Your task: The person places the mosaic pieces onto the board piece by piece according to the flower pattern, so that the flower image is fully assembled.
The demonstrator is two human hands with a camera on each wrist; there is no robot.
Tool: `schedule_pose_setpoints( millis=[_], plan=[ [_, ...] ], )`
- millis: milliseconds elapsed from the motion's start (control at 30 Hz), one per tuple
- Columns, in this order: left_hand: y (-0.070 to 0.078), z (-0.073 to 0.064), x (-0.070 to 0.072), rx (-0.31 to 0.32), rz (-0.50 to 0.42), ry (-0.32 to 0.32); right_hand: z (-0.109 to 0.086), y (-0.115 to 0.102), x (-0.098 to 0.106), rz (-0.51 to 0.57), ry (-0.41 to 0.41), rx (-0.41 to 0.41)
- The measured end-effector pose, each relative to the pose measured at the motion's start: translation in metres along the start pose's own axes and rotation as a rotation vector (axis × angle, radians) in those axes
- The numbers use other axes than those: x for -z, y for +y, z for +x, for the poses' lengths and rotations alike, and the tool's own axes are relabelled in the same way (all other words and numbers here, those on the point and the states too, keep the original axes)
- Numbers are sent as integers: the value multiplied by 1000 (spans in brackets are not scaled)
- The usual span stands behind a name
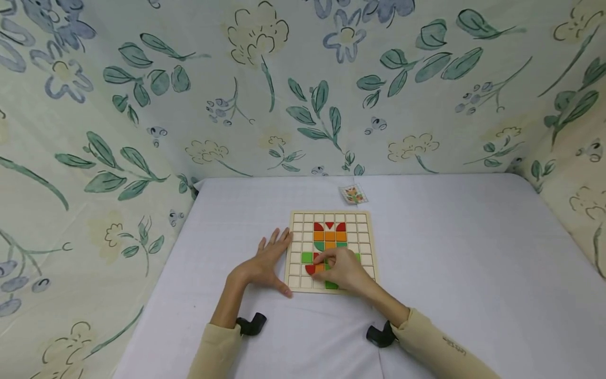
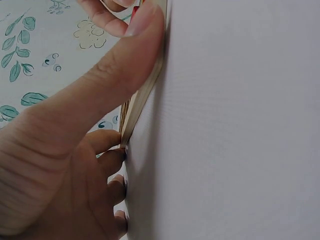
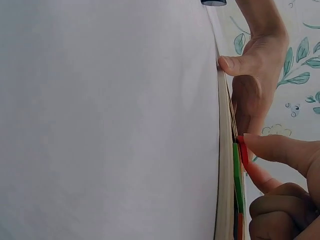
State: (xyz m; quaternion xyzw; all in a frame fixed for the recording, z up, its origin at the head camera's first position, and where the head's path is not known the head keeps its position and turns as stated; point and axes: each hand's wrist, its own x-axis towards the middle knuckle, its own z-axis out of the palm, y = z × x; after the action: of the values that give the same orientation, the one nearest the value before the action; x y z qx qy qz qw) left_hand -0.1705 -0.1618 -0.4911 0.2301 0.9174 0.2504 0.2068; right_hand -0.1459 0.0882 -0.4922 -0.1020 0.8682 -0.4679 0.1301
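Observation:
A square wooden grid board (image 1: 298, 282) lies on the white-covered table, with red, orange and green tiles set in its middle columns. My left hand (image 1: 262, 267) is at the board's left side, fingers spread, fingertips at its edge and thumb by the near left corner. Over the lower part of the board, my right hand (image 1: 344, 269) pinches a red tile (image 3: 243, 151) between thumb and index finger, the other fingers curled in. That red tile, with one rounded side, is just left of an orange tile (image 1: 320, 268). The right hand hides several cells.
Beyond the board lies a small pattern card (image 1: 353, 195) in a clear sleeve, showing a coloured design. A floral cloth (image 1: 322, 116) hangs behind the table (image 1: 450, 252) and along its sides. Each wrist wears a black camera mount (image 1: 252, 323).

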Motion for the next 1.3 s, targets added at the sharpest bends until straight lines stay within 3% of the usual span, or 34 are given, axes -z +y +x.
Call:
schedule_pose_setpoints(
  millis=[267, 1300],
  plan=[
    [-1, 0, -1, -8, 3, 6, 2, 2, -2, 2, -14, 38],
    [-1, 1, -1, -15, -10, 5, 7, 3, -7, 39, 19, 14]
  ],
)
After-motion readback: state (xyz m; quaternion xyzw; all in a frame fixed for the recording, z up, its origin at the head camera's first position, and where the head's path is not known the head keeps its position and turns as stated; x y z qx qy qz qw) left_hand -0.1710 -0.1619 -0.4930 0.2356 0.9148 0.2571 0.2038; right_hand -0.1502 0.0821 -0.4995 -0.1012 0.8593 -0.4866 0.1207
